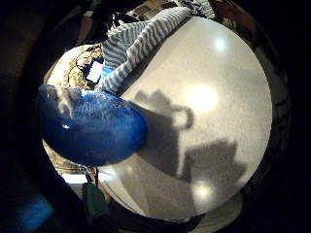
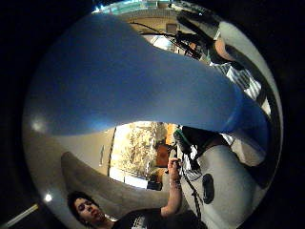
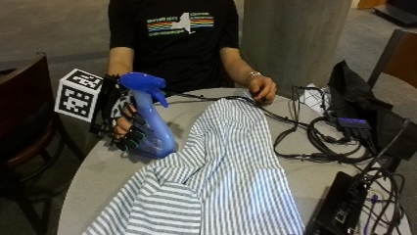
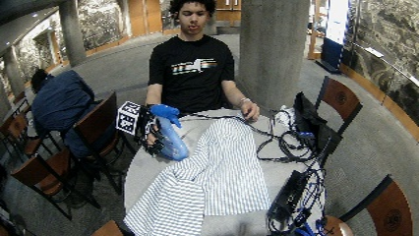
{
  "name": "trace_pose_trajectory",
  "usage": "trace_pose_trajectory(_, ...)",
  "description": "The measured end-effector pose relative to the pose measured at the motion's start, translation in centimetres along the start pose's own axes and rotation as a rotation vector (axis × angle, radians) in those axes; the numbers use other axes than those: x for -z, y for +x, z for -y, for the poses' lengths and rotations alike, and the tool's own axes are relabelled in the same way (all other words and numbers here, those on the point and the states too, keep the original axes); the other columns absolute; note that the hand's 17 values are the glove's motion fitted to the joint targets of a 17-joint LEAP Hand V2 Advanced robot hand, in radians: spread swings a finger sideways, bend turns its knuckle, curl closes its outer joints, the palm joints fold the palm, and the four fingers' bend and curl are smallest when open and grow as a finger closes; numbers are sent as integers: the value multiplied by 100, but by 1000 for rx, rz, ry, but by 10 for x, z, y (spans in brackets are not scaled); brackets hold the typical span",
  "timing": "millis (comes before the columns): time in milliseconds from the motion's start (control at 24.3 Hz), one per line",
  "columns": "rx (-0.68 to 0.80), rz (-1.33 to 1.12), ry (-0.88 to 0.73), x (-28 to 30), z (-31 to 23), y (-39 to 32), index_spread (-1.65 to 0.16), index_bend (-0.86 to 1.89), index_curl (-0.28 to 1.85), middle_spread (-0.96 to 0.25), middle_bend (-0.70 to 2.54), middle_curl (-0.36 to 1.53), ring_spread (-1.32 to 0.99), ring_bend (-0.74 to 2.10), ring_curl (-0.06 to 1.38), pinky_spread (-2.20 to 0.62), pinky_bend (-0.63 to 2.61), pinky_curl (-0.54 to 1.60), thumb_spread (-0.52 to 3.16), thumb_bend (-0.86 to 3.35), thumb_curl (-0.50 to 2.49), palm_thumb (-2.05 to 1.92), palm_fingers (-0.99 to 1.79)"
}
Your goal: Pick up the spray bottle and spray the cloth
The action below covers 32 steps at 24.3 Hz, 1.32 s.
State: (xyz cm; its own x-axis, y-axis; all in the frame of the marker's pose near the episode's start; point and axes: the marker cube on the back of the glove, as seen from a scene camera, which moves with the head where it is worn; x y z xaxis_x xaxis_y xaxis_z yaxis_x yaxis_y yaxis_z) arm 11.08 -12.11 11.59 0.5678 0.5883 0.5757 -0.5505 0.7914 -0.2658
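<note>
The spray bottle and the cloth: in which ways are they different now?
The spray bottle is plain blue, whereas the striped cloth is grey and white. The bottle stands upright; the cloth lies spread flat. The gloved right hand grips the bottle, while no hand touches the cloth. Both are at the round table.

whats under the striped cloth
The striped cloth lies spread on the round table, whose bare top shows beside it. Whatever else might lie beneath it is covered and cannot be seen.
</note>
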Motion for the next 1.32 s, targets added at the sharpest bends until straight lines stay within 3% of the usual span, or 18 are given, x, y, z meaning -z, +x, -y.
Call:
trace_pose_trajectory(329, -3, -4, -52, -16, 13, -1, -26, 21, 33, -3, 28, 40, -2, 31, 33, 25, 13, 27, 95, -3, 37, 74, 83)
trace_pose_trajectory(576, 4, 16, -19, -22, 14, -1, -20, 27, 37, -5, 24, 39, -6, 40, 35, 17, 18, 26, 86, 5, 44, 95, 114)
trace_pose_trajectory(905, 8, -7, 40, -21, 12, -7, -16, 23, 42, -6, 20, 41, -9, 37, 37, -1, 36, 34, 68, 1, 51, 103, 120)
trace_pose_trajectory(1316, -38, -200, -69, 17, 28, -37, -15, 20, 45, -7, 20, 42, -10, 36, 38, -8, 40, 37, 58, -2, 56, 105, 122)
